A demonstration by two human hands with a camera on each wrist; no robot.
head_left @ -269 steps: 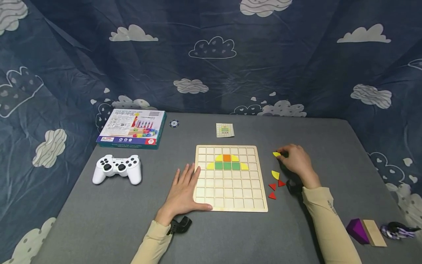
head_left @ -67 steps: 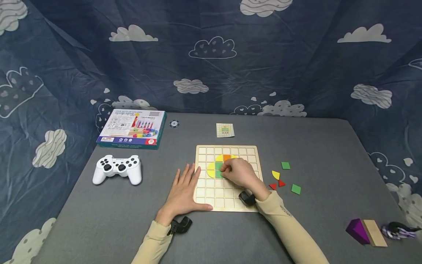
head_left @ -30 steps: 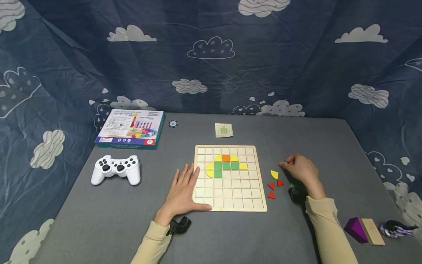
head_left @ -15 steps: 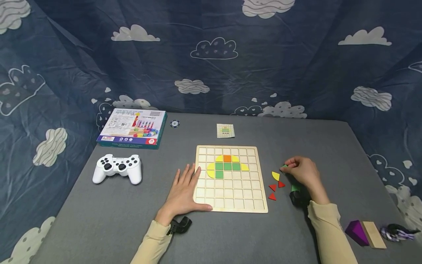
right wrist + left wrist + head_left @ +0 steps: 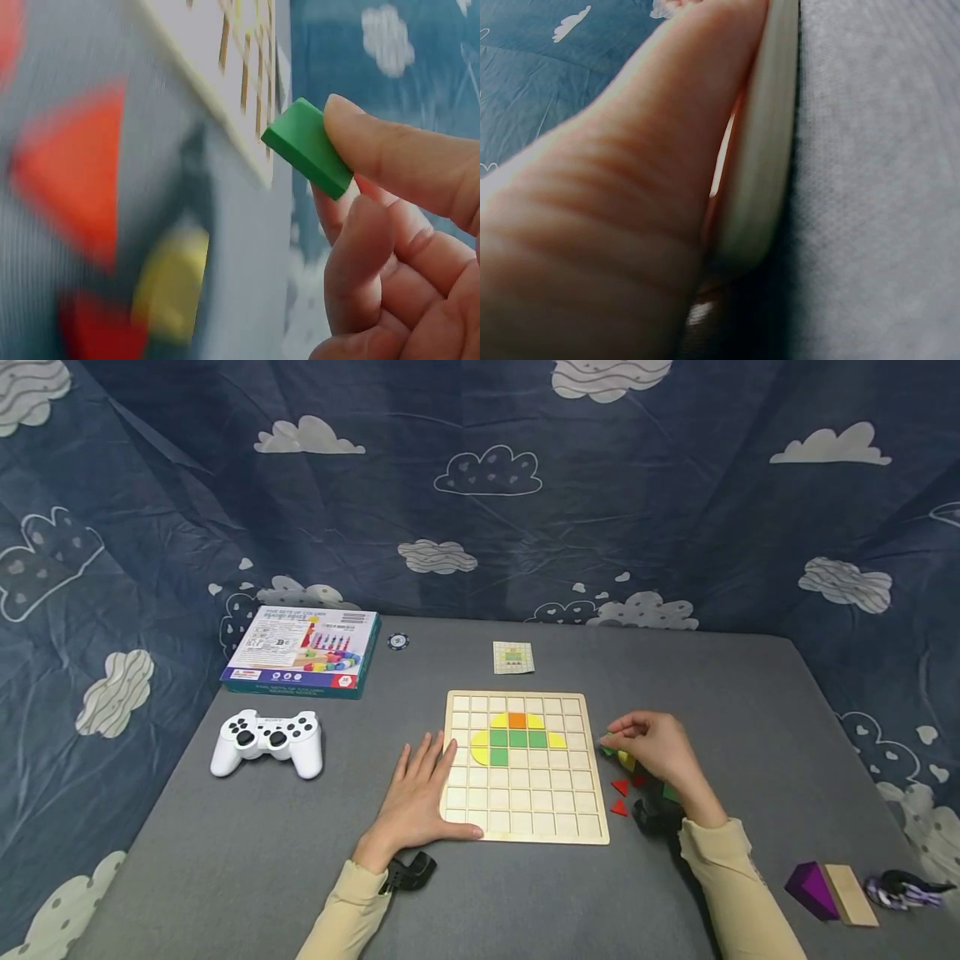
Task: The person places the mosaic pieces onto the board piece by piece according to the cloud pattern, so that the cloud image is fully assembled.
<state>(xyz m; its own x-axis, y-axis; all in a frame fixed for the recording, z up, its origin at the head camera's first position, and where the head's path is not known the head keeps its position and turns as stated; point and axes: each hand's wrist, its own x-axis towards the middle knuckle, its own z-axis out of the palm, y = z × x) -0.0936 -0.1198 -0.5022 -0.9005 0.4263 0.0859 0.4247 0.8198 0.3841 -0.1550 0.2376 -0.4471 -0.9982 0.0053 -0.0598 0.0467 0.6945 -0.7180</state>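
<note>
At the left of the board (image 5: 528, 821), the left hand (image 5: 416, 802) rests, fingers spread; coloured tiles (image 5: 517, 738) sit right of them. Off the right edge, the right hand (image 5: 654, 745) pinches a green tile (image 5: 306, 144), red triangles (image 5: 619, 787) near its fingertips.

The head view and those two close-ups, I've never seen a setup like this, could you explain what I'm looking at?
There's no machine here, just a person working bare-handed at a grey table. The wide picture is taken from the person's head, looking forward and down; each close-up is taken from one wrist. The left hand rests against the near left corner of a square, pale wooden grid board holding yellow rounded tiles, green square tiles and one orange square tile. The right hand pinches another flat green tile, seen best in its wrist view. Nearby lie red triangular tiles. Farther out are a white plastic game controller, a flat printed box and a small paper card.
</note>
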